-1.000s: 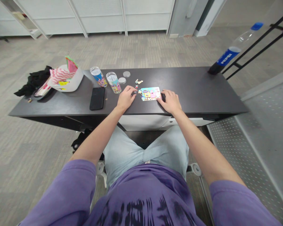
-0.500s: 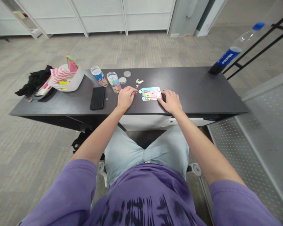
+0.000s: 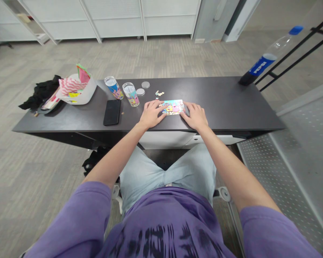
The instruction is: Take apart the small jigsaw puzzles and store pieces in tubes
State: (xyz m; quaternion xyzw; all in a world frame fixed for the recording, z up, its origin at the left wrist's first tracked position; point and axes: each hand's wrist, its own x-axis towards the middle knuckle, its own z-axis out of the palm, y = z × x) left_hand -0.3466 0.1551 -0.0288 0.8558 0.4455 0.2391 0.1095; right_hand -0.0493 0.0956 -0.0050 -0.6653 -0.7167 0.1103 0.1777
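Both hands flat, open on puzzle [image 3: 174,107]: L hand [image 3: 151,114] seating piece, R hand [image 3: 195,115] bracing edge; likely next: loose pieces [image 3: 158,93].

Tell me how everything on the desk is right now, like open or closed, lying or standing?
Puzzle: lying flat, mostly put together.
Loose pieces: lying apart behind the puzzle.
Left hand: flat, fingers on the puzzle's left edge.
Right hand: flat, at the puzzle's right edge.
Two tubes: upright, lids off.
Two lids: lying flat beside the tubes.
Phone: lying flat, screen dark.
Bottle: standing, blue cap on.
White tub: open, stuffed with wrappers.
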